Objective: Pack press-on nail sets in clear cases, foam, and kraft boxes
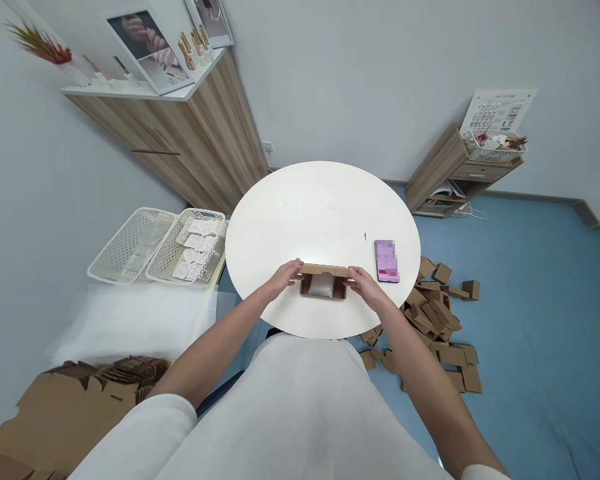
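Observation:
A small brown cardboard box rests on the round white table near its front edge, its lid partly raised along the far side. Inside lies a white wrapped packet. My left hand grips the lid and box at the left corner, fingers bent around it. At the opposite corner my right hand holds the lid the same way. The fingers' undersides are partly hidden. To the right of the box lies a phone with a purple, blurred screen.
White perforated baskets stand left of the table, one with several white packets. Flat cardboard sheets are stacked at lower left. Several folded boxes lie heaped on the blue floor at right. Wooden cabinets line the wall.

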Demonstrator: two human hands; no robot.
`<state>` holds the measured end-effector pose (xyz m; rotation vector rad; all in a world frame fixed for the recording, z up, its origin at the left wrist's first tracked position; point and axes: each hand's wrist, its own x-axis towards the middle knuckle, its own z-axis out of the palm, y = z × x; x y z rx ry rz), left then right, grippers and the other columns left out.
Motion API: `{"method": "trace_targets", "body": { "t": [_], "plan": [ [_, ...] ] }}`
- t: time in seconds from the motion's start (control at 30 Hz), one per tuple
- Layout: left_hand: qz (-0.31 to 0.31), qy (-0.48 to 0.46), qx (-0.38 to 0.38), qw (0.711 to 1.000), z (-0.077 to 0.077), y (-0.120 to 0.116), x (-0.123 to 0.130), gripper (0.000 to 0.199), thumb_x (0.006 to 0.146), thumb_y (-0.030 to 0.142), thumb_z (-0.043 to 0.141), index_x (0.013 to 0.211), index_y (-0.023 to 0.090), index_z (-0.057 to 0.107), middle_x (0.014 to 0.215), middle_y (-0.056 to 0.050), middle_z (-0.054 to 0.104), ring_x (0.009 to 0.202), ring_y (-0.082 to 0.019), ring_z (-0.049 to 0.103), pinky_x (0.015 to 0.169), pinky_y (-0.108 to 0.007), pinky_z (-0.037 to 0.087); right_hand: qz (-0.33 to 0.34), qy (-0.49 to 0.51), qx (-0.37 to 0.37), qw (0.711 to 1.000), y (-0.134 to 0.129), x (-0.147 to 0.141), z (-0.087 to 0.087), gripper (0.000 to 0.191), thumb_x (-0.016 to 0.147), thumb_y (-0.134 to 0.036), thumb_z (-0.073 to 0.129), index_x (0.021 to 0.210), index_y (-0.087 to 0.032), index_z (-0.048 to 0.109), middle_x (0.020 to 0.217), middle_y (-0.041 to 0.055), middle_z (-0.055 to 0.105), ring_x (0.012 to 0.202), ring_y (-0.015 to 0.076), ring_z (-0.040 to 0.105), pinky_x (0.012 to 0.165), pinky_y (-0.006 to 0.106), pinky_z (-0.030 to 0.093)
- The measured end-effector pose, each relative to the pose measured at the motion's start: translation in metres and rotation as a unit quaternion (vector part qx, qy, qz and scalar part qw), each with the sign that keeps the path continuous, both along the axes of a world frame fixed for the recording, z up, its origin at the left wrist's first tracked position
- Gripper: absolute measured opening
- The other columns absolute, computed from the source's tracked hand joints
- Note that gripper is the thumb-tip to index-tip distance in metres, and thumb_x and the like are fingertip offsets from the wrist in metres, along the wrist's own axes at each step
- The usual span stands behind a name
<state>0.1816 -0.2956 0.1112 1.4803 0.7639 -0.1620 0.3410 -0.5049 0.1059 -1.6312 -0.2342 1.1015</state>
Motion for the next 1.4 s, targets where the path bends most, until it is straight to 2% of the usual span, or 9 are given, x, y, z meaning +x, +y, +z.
{"method": "trace_targets", "body": {
  "t": [0.1,0.23,0.4,0.6,0.77,0.93,1.1,1.3,1.4],
  "plan": [
    [-0.004,-0.003,0.052,0.999,-0.002,-0.003,0.003,0.052,0.076,0.061,0.04,0.111,0.024,0.051,0.118,-0.007,0.054,0.098,-0.023,0.058,0.088,-0.037,0.039,0.01,-0.012,-0.01,1.0,0.0,0.001,0.0,0.043,0.072,-0.052,0.055,0.107,-0.027,0.055,0.114,0.0053,0.057,0.091,0.021,0.062,0.088,0.039,0.043],
    [-0.008,-0.011,0.107,0.994,-0.015,-0.008,0.003,0.047,0.075,0.051,0.05,0.114,0.024,0.052,0.113,-0.007,0.057,0.097,-0.023,0.057,0.087,-0.036,0.041,0.015,-0.048,-0.049,0.997,-0.002,0.0,-0.003,0.049,0.073,-0.045,0.057,0.116,-0.024,0.05,0.117,0.0076,0.056,0.1,0.022,0.057,0.091,0.04,0.041],
    [-0.024,-0.027,0.121,0.992,-0.036,-0.023,-0.011,0.044,0.077,0.043,0.049,0.116,0.023,0.051,0.117,-0.008,0.054,0.092,-0.021,0.059,0.083,-0.034,0.044,0.048,-0.102,-0.055,0.992,-0.008,-0.015,-0.011,0.047,0.077,-0.043,0.049,0.12,-0.024,0.049,0.118,0.0071,0.054,0.106,0.0215,0.052,0.092,0.038,0.04],
    [-0.007,0.038,0.232,0.972,-0.05,-0.038,-0.018,0.048,0.078,0.046,0.044,0.119,0.021,0.047,0.11,-0.01,0.056,0.094,-0.023,0.057,0.083,-0.036,0.042,0.105,-0.215,-0.13,0.962,-0.015,-0.035,-0.024,0.06,0.077,-0.042,0.048,0.133,-0.027,0.03,0.124,0.0092,0.045,0.105,0.0224,0.052,0.091,0.039,0.04],
    [-0.006,0.128,0.257,0.958,-0.055,-0.041,-0.01,0.05,0.077,0.05,0.041,0.118,0.021,0.044,0.105,-0.009,0.059,0.098,-0.025,0.055,0.084,-0.039,0.037,0.153,-0.326,-0.17,0.917,-0.019,-0.043,-0.034,0.061,0.074,-0.042,0.053,0.131,-0.029,0.034,0.13,0.0096,0.035,0.114,0.026,0.044,0.092,0.039,0.038],
    [-0.028,0.187,0.281,0.941,-0.059,-0.042,-0.008,0.046,0.076,0.047,0.043,0.116,0.023,0.043,0.107,-0.007,0.06,0.099,-0.024,0.055,0.083,-0.038,0.035,0.206,-0.331,-0.216,0.895,-0.021,-0.043,-0.04,0.059,0.078,-0.041,0.047,0.133,-0.024,0.031,0.135,0.0103,0.028,0.119,0.0242,0.039,0.093,0.035,0.036],
    [-0.038,0.215,0.298,0.929,-0.063,-0.042,-0.009,0.045,0.074,0.048,0.044,0.111,0.024,0.047,0.111,-0.008,0.058,0.104,-0.026,0.052,0.081,-0.038,0.036,0.226,-0.337,-0.233,0.884,-0.021,-0.043,-0.043,0.061,0.078,-0.038,0.048,0.134,-0.024,0.03,0.132,0.0107,0.032,0.12,0.0241,0.037,0.096,0.035,0.033],
    [-0.021,0.174,0.36,0.916,-0.064,-0.044,-0.012,0.048,0.073,0.046,0.046,0.116,0.023,0.045,0.121,-0.01,0.05,0.112,-0.028,0.044,0.086,-0.041,0.034,0.214,-0.365,-0.237,0.875,-0.026,-0.048,-0.044,0.064,0.075,-0.038,0.052,0.134,-0.025,0.03,0.137,0.011,0.029,0.126,0.0289,0.027,0.098,0.042,0.028],
    [-0.036,0.105,0.386,0.916,-0.062,-0.043,-0.016,0.051,0.074,0.041,0.047,0.122,0.022,0.041,0.129,-0.01,0.044,0.121,-0.027,0.036,0.095,-0.042,0.026,0.181,-0.379,-0.201,0.885,-0.031,-0.048,-0.043,0.066,0.076,-0.037,0.051,0.135,-0.023,0.025,0.138,0.0096,0.03,0.127,0.0257,0.027,0.101,0.041,0.027]
  ]
}}
